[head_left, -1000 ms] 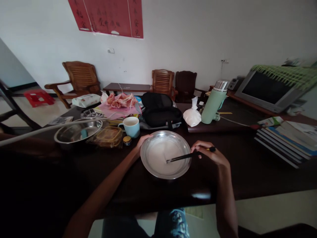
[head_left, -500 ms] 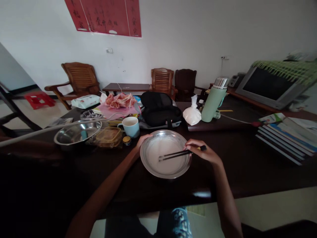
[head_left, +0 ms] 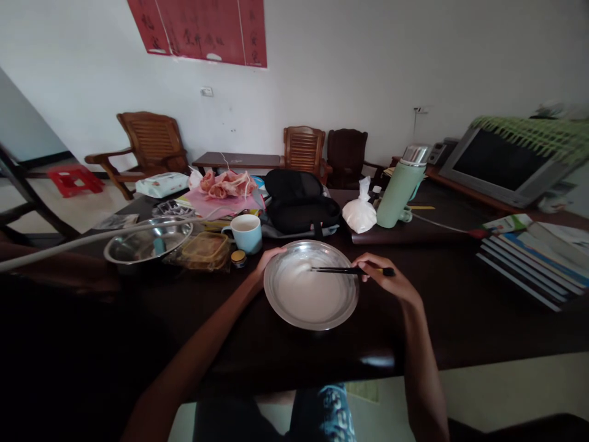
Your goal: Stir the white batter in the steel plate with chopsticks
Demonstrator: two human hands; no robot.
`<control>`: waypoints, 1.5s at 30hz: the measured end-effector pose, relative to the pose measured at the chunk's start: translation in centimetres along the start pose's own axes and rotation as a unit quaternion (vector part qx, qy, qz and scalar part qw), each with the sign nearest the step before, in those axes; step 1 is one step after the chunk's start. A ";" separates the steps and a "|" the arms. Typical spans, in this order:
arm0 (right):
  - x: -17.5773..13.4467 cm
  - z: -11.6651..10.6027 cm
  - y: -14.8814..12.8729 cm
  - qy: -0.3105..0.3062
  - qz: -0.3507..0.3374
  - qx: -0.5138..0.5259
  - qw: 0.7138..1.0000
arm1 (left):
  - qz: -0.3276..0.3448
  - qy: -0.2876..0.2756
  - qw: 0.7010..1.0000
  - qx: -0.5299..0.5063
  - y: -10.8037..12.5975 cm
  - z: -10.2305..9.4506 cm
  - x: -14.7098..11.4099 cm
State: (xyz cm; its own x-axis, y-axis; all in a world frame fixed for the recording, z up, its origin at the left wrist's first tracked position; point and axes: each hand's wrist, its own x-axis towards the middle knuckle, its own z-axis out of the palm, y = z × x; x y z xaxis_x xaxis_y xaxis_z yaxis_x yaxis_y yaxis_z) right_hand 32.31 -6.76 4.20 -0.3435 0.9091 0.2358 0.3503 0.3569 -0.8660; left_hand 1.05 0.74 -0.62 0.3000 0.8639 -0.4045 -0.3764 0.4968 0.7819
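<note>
A wide metal basin sits on the dark table in front of me, with a whitish liquid inside. My left hand grips the basin's rim at its upper left, fingers closed around the edge. Over the right side of the basin, my right hand is closed on a pair of dark chopsticks. Their tips dip into the liquid toward the far left part of the basin, where the surface is rippled.
Left of the basin stand a light-blue mug, a small jar, a yellowish plastic box and a second metal basin. Behind are a black bag, a tied bag of white powder and a green thermos. Books lie right.
The chopstick tips have swept from the middle of the basin toward its far side, and the chopsticks now lie nearly level across it. My left hand stays on the rim.
</note>
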 end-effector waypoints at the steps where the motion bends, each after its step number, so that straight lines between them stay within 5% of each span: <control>1: -0.2 -0.3 0.0 0.003 -0.003 -0.006 1.000 | 0.001 0.000 1.000 0.000 0.0 0.0 0.0; 6: -0.2 0.3 -0.3 -0.103 -0.007 0.028 0.994 | 0.012 0.010 1.000 0.001 -0.1 0.0 0.0; 12: 0.1 0.2 -0.1 -0.010 -0.002 -0.030 0.999 | 0.013 -0.010 1.000 0.005 0.0 -0.2 0.1; 18: -0.3 -0.1 -0.5 -0.118 -0.007 0.015 0.993 | -0.006 0.001 1.000 0.012 0.1 -0.5 0.0; 24: 0.1 0.4 0.0 -0.013 0.000 -0.029 0.999 | -0.030 -0.006 1.000 0.005 0.1 0.1 -0.8; 30: -0.3 0.0 -0.5 -0.125 -0.016 -0.005 0.992 | -0.017 0.004 1.000 -0.002 0.1 0.3 -0.8; 36: -0.4 0.0 -0.8 0.013 0.006 -0.026 1.000 | 0.001 0.006 1.000 -0.018 0.1 0.7 -0.8; 42: -0.9 0.0 -1.2 -0.079 -0.005 0.025 0.997 | -0.011 0.021 1.000 -0.010 0.2 0.8 -0.9; 45: -0.3 0.7 -0.9 -0.045 -0.002 0.014 0.999 | -0.001 0.006 1.000 -0.012 0.2 0.7 -0.9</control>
State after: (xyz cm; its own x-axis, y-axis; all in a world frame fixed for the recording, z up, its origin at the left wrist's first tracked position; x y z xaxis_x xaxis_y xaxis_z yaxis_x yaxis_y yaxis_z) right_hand 31.46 -7.47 4.56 -0.4224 0.8842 0.1996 0.3241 0.3530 -0.8777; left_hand 1.30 0.02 0.20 0.2900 0.8637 -0.4121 -0.3970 0.5004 0.7694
